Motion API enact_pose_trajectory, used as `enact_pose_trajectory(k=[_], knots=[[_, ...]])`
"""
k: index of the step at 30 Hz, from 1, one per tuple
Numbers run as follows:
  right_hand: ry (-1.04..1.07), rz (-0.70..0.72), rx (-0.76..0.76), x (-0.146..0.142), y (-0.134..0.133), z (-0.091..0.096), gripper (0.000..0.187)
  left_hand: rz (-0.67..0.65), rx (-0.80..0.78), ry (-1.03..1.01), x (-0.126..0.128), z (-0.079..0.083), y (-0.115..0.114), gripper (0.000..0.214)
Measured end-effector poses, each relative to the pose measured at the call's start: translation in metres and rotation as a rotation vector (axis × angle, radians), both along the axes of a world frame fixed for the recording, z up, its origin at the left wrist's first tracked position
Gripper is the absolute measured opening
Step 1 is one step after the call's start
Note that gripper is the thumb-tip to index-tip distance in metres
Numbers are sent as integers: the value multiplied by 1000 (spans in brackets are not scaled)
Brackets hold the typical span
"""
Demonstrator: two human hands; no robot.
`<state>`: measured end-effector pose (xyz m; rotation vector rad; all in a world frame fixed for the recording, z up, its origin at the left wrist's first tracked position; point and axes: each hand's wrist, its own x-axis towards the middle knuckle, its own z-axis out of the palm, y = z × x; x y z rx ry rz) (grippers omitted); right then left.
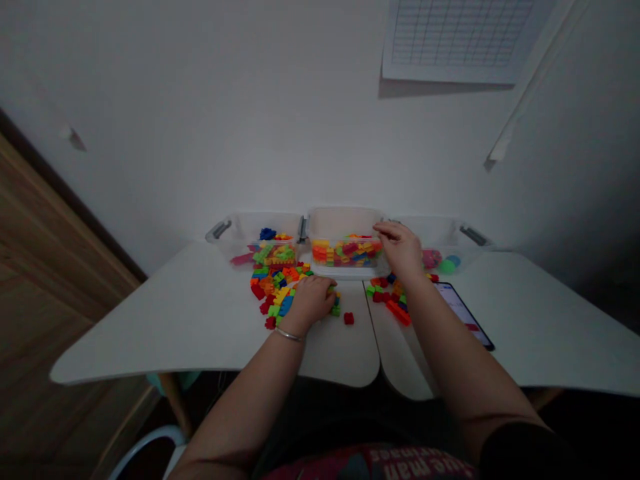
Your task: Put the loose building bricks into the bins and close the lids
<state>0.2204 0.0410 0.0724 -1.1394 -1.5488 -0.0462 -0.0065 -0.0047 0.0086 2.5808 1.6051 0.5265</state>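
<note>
Left hand (313, 300) lay palm down on the table (175, 320), its fingers curled over the near edge of the brick pile (273, 283). A green brick (337, 309) showed at the fingertips, but whether it was gripped could not be told. A bangle (289, 335) ringed that wrist. One red brick (349, 319) sat apart, just right of the hand. Right hand (400, 250) was palm down at the right rim of the middle bin (340, 223), fingers loosely together and reaching over the bricks inside; whether it pinched anything was hidden. Under that wrist a smaller heap (387, 297) of bricks lay on the second table (550, 320). Left bin (240, 230) held a few bricks, and right bin (450, 233) held some pink and green pieces. A phone (465, 313) lay screen-up just right of the forearm.
</note>
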Motion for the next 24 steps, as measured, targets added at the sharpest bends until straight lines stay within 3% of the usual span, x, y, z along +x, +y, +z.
enact_pose_trajectory(k=[6,11,16,24], knots=[[-114,10,-123,-10,22,4,28,-16,18,-9,-1,-1,0,30],[-323,-155,-285,-17,17,-2,29,2,19,0,0,0,0,30],[-529,-284,-274,-21,13,-8,39,0,18,10,3,2,-1,30],[-640,-234,-232,-20,10,-4,39,-9,28,5,0,0,-1,30]])
